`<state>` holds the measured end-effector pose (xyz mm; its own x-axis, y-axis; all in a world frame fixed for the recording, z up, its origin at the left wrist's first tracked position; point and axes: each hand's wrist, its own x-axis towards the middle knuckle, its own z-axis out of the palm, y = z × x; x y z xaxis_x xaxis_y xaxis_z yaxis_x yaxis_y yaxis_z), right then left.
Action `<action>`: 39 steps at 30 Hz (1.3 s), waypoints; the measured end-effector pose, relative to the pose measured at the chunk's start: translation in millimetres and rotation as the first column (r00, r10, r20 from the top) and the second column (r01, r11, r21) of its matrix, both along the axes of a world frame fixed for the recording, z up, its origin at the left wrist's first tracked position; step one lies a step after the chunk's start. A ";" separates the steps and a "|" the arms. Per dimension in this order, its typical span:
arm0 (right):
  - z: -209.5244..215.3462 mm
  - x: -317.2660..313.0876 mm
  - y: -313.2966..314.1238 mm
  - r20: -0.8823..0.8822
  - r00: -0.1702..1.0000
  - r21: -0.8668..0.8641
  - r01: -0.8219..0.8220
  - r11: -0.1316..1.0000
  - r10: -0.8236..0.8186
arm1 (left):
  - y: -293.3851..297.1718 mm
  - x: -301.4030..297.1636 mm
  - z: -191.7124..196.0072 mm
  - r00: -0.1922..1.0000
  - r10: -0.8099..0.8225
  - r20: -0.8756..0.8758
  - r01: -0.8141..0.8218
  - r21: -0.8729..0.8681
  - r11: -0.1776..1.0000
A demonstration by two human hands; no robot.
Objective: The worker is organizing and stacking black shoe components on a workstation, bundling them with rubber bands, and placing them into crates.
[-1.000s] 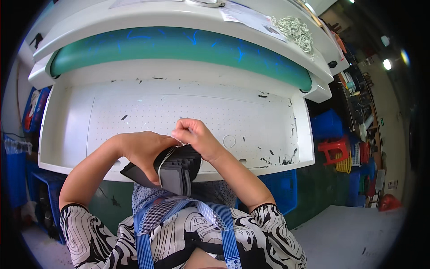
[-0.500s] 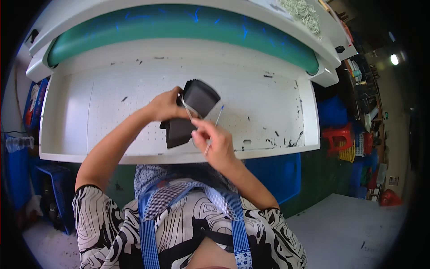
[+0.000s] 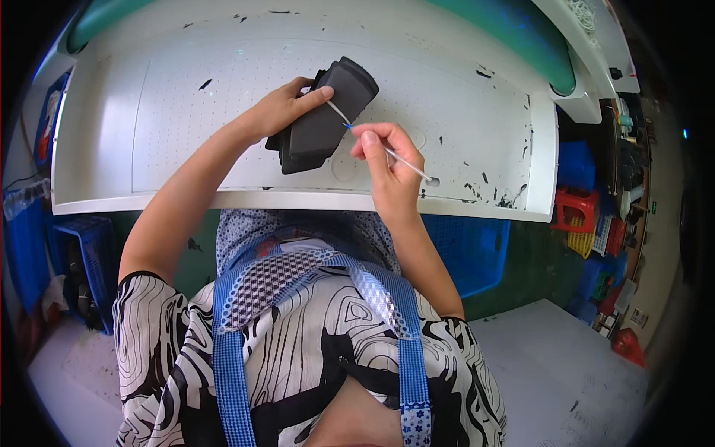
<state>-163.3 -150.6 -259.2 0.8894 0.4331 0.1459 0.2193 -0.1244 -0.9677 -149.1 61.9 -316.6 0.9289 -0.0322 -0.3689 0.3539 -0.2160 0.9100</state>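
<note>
The left hand (image 3: pixel 281 112) was closed around a stack of dark grey, matte pieces (image 3: pixel 324 118), flat and soft-looking with rounded corners, like felt or foam cut to shape. Its thumb lay across the top face and the other fingers curled under the far edge, so the stack sat tilted just above the tabletop (image 3: pixel 186 104), near its middle.

The right hand (image 3: pixel 387 167) was pinched shut on a thin white stick (image 3: pixel 402 160), slim and straight like a fine brush or swab handle. Thumb and forefinger gripped it near the middle, its far end pointed up-left toward the grey stack, and a small blue mark showed just beyond the fingertips. Whether the tip touched the stack could not be told. The stick's other end reached down to the right past the knuckles.

The tabletop was a white, smooth slab with a raised rim, its central panel dotted with a fine grid of tiny holes and flecked with dark scraps and smudges. A green padded roll (image 3: pixel 521 37) ran along the far side. Below the tabletop's near edge stood a blue plastic crate (image 3: pixel 469 253), and to the right were red and yellow latticed baskets (image 3: pixel 588 223). The person wore a black-and-white swirl-patterned top with blue patterned straps (image 3: pixel 231 350).
</note>
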 end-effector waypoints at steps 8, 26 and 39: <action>-16.7 -1.3 26.9 0.188 0.982 -0.209 0.033 0.977 0.007 | -0.5 -1.0 -4.4 0.999 0.021 -0.041 -0.022 -0.017 1.000; -12.8 5.8 -20.6 -0.414 0.906 0.112 0.153 0.982 -0.094 | -7.7 -4.4 21.4 0.987 0.159 0.002 -0.156 -0.171 0.973; 12.7 7.6 -151.0 -0.456 0.807 0.581 0.589 0.561 -0.375 | -42.0 -12.5 15.5 0.742 -0.659 0.122 0.529 0.496 0.688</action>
